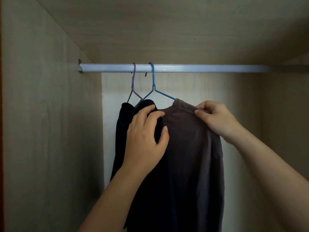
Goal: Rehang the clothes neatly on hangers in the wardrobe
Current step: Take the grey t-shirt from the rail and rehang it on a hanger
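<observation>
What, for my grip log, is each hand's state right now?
Left hand: closed, gripping the black garment.
Right hand: closed, pinching the brown shirt at its neckline.

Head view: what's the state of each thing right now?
Rail: holds both hangers.
Purple hanger: hooked on rail, carries black garment.
Blue hanger: hooked on rail, carries brown shirt.
Left hand: grips black garment.
Right hand: pinches brown shirt's shoulder.

A home wardrobe interior: pale wood-grain panels [50, 114] enclose a ribbed metal rail [184, 68] above the hands [145, 133], carrying wire hangers [153, 81] with dark clothes [192, 156].
</observation>
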Demonstrator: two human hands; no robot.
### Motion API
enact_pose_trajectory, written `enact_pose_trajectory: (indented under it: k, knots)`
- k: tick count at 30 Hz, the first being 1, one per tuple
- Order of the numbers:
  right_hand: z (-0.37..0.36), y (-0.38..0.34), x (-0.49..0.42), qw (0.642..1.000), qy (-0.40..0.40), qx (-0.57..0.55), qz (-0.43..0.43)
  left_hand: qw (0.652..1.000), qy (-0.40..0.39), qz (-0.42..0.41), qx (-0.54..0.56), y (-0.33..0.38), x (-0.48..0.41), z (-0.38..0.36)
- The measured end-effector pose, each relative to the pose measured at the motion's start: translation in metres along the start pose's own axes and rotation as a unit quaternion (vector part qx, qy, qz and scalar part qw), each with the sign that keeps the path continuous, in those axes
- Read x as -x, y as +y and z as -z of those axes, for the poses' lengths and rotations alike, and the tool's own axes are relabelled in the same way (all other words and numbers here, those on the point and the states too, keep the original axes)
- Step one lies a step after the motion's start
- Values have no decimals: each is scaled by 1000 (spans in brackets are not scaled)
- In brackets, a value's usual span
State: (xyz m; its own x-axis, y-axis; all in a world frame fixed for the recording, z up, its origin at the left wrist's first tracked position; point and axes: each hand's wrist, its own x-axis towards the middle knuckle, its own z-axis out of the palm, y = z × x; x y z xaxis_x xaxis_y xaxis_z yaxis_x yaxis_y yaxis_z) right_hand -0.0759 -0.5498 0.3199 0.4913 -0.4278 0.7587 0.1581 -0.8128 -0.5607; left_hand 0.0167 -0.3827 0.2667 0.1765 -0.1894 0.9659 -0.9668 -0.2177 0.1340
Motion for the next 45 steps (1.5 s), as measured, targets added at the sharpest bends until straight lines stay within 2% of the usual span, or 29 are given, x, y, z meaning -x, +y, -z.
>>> enact_pose_trajectory:
  k: [1,3,6,8,10,12,23,29,33,36,40,45]
  knots:
    - [0,-1,-3,996,-7,87,6,1000,-3,2,-1,-1,1,1]
    - [-3,-6,-8,964,-17,264,21,1000,-9,5,-3,-1,3,2]
    - [-15,-18,-16,930,1,365,41,1000,-18,4,-9,-1,3,4]
    - [-23,-21,-23,938,-14,343,34,999,-28,-1,-20,-2,3,6]
    - [-26,-19,-28,970,-36,239,-8,999,-45,-5,-27,-4,4,9]
    - [-23,-13,-30,986,-22,161,-37,997,-63,-9,-31,-6,4,10]
    - [18,13,-24,974,100,205,-19,994,-74,-40,-63,-11,7,0]
    - [46,11,-19,961,164,223,-9,995,-77,-55,-39,-11,4,-13]
    - [61,13,8,954,194,227,5,996,-88,-26,15,-12,9,-13]
    - [74,10,48,962,198,186,-13,992,-59,-20,108,-6,19,-10]
    - [87,-6,117,972,186,128,-70,978,17,-52,203,15,44,-8]
    - [97,-32,221,961,178,130,-169,944,25,-90,316,49,90,6]
